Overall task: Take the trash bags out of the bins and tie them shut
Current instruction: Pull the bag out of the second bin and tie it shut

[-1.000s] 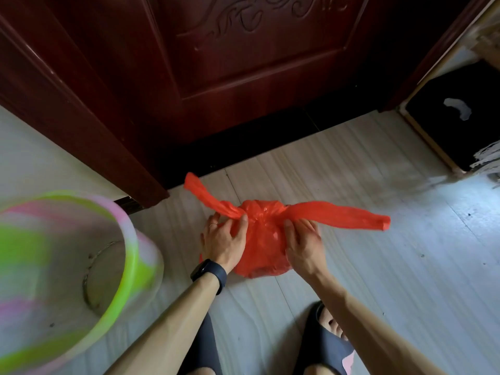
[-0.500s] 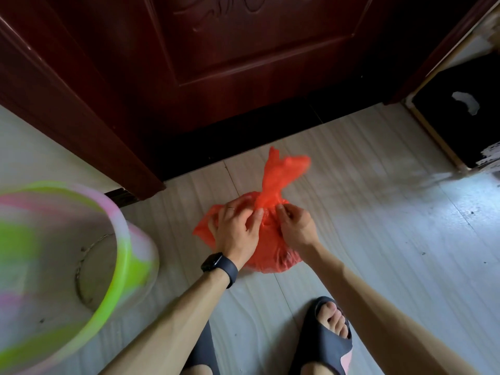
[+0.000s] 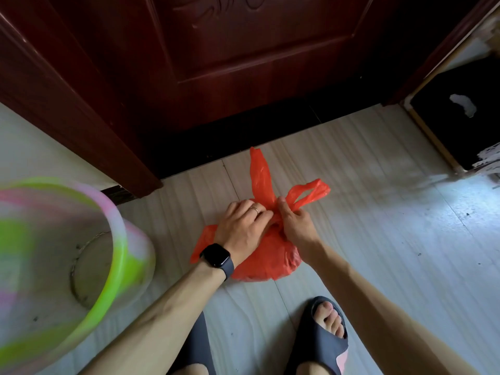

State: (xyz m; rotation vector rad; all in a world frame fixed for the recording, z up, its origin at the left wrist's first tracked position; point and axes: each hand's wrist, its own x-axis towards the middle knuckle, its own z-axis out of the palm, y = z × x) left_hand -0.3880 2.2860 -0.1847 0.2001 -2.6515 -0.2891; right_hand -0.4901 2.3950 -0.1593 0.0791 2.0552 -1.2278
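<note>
Head view: I am watching both hands working on a red trash bag [image 3: 266,257] that is lying on the pale wood floor [image 3: 378,253], just in front of the dark red door [image 3: 243,63]. My left hand [image 3: 242,230], wearing a ring and a black watch [image 3: 216,257], is pressing down on the bag's gathered neck with its grip clenched on the plastic. My right hand [image 3: 295,226] is pinching the same neck from the other side. One handle is sticking up toward the door, another is looping off to the right. A green-and-pink bin [image 3: 81,253] is tilting on the floor to the left of the bag, well apart from it.
</note>
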